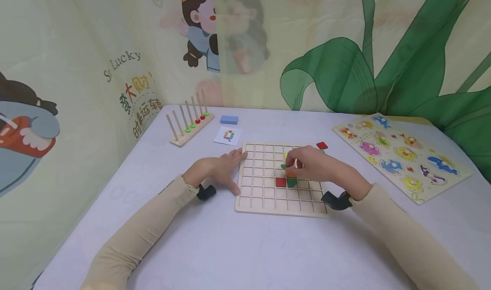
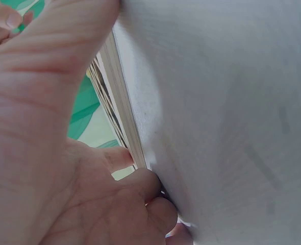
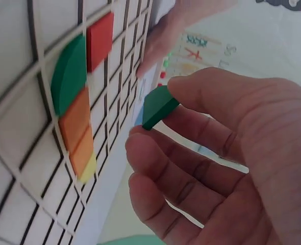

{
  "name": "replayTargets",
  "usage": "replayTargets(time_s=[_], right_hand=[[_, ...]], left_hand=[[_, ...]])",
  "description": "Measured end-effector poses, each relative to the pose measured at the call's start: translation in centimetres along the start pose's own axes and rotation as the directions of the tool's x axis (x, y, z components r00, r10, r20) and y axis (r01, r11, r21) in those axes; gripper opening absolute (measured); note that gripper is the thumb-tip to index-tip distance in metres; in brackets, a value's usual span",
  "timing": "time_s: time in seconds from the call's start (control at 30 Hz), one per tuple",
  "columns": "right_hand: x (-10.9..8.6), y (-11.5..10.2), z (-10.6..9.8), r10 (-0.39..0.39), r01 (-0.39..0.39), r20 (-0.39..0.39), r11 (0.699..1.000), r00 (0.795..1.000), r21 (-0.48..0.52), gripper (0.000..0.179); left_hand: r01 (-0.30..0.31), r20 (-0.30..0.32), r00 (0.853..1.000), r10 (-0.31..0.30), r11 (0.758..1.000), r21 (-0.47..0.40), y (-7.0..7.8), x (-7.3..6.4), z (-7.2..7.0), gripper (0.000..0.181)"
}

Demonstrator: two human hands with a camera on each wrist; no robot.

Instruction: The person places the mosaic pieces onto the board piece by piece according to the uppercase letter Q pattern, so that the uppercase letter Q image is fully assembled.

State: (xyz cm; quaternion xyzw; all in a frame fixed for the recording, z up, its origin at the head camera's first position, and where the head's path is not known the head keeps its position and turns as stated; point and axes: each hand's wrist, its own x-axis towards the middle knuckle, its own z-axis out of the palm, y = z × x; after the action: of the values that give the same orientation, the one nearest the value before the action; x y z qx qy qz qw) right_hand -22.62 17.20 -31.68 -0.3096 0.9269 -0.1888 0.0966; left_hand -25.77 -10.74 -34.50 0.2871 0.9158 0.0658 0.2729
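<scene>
Between thumb and fingertips, my right hand (image 1: 316, 164) pinches a small green tile with a curved edge (image 3: 159, 106). It is held just above the wooden grid board (image 1: 264, 196). On the board a red square tile (image 1: 281, 182) lies beside another green curved tile (image 3: 70, 76). Two orange tiles (image 3: 76, 122) and a yellow tile (image 3: 88, 168) continue the row, mostly hidden by my hand in the head view. With fingers spread, my left hand (image 1: 222, 169) rests along the board's left edge, thumb near its lower part.
A card with a coloured ring pattern (image 1: 229, 135) lies behind the board, near a blue block (image 1: 229, 120). A peg rack with beads (image 1: 192, 131) stands back left. A red tile (image 1: 322, 145) lies behind my right hand. An animal puzzle board (image 1: 391, 162) lies to the right.
</scene>
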Motion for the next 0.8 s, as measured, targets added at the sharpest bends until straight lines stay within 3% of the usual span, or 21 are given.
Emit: replayTargets(time_s=[0.33,0.8], right_hand=[[0.8,-1.8,2.3,-0.074,0.074,0.050,0.997,0.996,0.001,0.008],[1.2,-2.3,3.6,-0.146,0.142,-0.037,0.986,0.989,-0.090,0.010]], left_hand=[[0.003,-0.001,1.000,-0.003,1.000,0.003,0.0,-0.1,0.0,0.120],[0.006,0.003,1.000,-0.006,1.000,0.011,-0.1,0.0,-0.1,0.121]])
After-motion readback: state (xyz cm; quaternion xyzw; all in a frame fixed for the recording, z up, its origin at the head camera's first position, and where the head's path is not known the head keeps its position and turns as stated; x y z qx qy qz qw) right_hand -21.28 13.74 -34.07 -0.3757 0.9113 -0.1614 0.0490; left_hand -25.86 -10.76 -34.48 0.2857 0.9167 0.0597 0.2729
